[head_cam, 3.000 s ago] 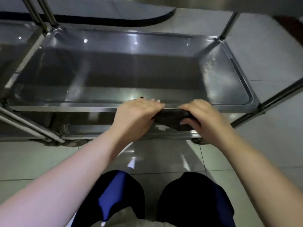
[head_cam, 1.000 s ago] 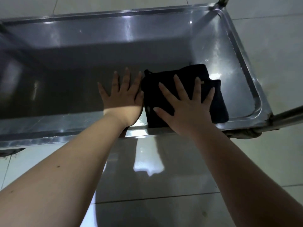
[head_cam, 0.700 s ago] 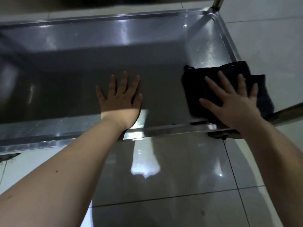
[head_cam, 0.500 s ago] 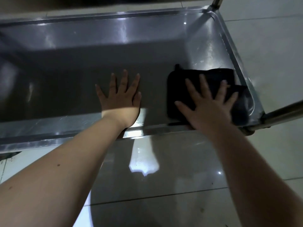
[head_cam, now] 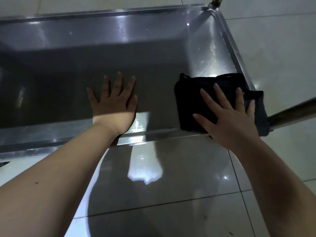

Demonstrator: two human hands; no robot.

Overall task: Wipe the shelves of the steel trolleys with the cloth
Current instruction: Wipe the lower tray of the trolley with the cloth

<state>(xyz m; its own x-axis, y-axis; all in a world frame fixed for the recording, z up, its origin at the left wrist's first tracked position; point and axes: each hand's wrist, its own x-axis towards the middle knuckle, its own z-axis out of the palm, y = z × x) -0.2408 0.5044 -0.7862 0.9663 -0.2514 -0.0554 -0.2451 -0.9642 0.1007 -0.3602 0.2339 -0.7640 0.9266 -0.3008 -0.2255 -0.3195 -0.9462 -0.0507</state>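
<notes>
A low steel trolley shelf (head_cam: 51, 69) with a raised rim fills the upper part of the head view. A folded black cloth (head_cam: 191, 101) lies in its near right corner, its right end draped over the rim. My right hand (head_cam: 229, 117) presses flat on the cloth with fingers spread and straight. My left hand (head_cam: 114, 103) rests flat on the bare shelf surface to the left of the cloth, fingers spread, holding nothing.
A steel trolley post (head_cam: 290, 113) slants across at the right, just beside the cloth. Another post (head_cam: 216, 1) rises at the shelf's far right corner. Glossy floor tiles (head_cam: 153, 185) lie below the shelf's front rim and to its right.
My right hand has slid the cloth to the right, back into the near right corner and over the rim. My left hand has stayed flat in the same spot.
</notes>
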